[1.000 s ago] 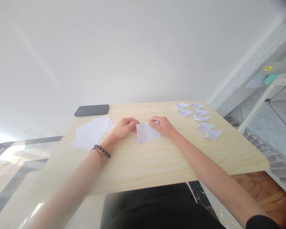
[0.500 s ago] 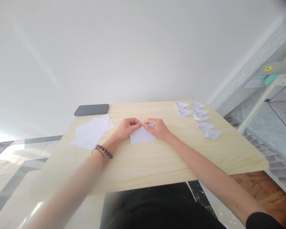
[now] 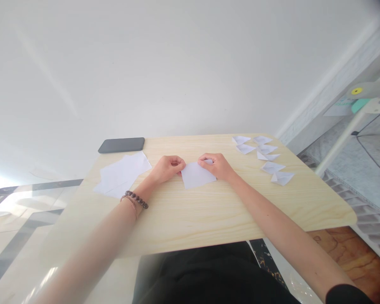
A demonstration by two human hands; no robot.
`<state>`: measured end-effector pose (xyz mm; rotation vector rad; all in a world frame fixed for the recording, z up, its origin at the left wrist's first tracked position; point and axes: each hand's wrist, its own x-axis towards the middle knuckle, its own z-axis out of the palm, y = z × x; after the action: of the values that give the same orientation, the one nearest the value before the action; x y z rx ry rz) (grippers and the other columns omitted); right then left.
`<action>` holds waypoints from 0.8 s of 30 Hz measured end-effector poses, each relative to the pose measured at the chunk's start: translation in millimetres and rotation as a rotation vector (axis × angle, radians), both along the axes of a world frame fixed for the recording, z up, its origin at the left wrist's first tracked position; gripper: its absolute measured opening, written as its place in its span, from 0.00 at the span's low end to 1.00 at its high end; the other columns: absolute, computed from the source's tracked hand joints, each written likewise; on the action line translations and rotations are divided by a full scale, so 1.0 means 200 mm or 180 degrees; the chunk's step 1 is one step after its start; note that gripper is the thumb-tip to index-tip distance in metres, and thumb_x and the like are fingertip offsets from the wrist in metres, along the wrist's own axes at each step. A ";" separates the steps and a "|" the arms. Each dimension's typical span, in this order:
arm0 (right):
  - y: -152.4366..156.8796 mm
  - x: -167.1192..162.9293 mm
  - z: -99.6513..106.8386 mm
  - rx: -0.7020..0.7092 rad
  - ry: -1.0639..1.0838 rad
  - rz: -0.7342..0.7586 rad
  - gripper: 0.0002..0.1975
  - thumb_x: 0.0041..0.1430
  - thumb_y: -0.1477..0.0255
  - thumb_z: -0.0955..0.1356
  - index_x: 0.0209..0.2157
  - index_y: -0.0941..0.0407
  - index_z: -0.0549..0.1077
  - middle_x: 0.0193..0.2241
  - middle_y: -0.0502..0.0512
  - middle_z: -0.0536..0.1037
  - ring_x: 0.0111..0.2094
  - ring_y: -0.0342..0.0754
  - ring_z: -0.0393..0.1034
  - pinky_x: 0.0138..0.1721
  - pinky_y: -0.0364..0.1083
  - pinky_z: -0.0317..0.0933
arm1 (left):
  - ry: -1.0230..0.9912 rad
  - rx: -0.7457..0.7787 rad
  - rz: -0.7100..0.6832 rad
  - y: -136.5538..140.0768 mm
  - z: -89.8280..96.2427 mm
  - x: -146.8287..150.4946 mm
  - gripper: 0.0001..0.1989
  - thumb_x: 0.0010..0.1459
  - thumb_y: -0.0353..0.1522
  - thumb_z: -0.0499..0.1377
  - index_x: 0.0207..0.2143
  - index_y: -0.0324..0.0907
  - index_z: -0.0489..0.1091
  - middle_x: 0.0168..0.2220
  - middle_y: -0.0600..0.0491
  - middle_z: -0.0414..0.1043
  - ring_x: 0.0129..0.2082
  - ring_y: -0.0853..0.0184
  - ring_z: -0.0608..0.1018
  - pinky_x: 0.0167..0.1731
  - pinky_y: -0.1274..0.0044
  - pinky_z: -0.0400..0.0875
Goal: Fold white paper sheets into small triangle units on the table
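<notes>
A white piece of paper (image 3: 197, 177) lies at the middle of the table between my hands. My right hand (image 3: 218, 165) pinches its far edge between thumb and fingers. At the paper's far left corner, my left hand (image 3: 170, 167) has thumb and forefinger closed together; the fingertips meet that corner. Whether the paper is folded double is hard to make out. Left of my left hand lies a loose pile of white paper sheets (image 3: 122, 172). Several small folded paper shapes (image 3: 282, 178) stand on the right side of the table.
A dark phone (image 3: 121, 145) lies at the table's far left corner. The light wood table (image 3: 190, 219) reaches back to a white wall (image 3: 177, 76). To the right stands a pale metal frame (image 3: 345, 135) beyond the table edge.
The paper has shifted to the right with my right hand. My left hand has moved slightly left, and the gap between my hands has widened.
</notes>
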<state>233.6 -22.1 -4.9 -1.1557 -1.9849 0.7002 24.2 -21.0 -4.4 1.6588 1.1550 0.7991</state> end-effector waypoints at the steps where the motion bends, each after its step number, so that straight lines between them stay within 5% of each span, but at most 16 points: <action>1: 0.00 0.01 0.00 -0.0022 -0.0008 -0.0038 0.11 0.51 0.66 0.63 0.25 0.56 0.72 0.26 0.49 0.74 0.27 0.42 0.66 0.28 0.41 0.54 | -0.0006 -0.0045 -0.0025 0.00 0.00 0.00 0.11 0.48 0.38 0.57 0.27 0.38 0.68 0.24 0.53 0.72 0.25 0.69 0.74 0.29 0.78 0.67; 11: 0.01 0.03 0.00 0.0100 -0.0003 -0.0060 0.11 0.52 0.66 0.62 0.25 0.57 0.72 0.27 0.50 0.75 0.29 0.42 0.67 0.30 0.40 0.55 | -0.0378 -0.0185 -0.0101 0.02 -0.01 -0.02 0.12 0.51 0.37 0.54 0.31 0.36 0.68 0.28 0.50 0.73 0.30 0.68 0.75 0.34 0.74 0.71; 18: -0.02 -0.09 -0.03 0.0316 -0.0002 0.0171 0.10 0.53 0.68 0.62 0.27 0.57 0.73 0.27 0.49 0.75 0.29 0.41 0.67 0.30 0.39 0.56 | 0.0312 0.0243 0.0021 -0.02 0.01 0.00 0.17 0.50 0.43 0.54 0.31 0.38 0.70 0.28 0.53 0.72 0.26 0.71 0.71 0.23 0.81 0.63; 24: -0.02 -0.11 -0.04 0.0352 -0.0046 0.0309 0.09 0.53 0.70 0.62 0.27 0.57 0.72 0.27 0.50 0.75 0.29 0.41 0.67 0.30 0.38 0.56 | 0.0461 0.0368 -0.0120 -0.02 0.01 0.01 0.17 0.50 0.43 0.54 0.30 0.38 0.71 0.29 0.52 0.72 0.27 0.69 0.71 0.24 0.81 0.63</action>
<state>211.1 -25.6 -12.8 -1.0074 -2.0758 0.6237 25.5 -25.8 -3.0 1.8545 1.1919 0.7437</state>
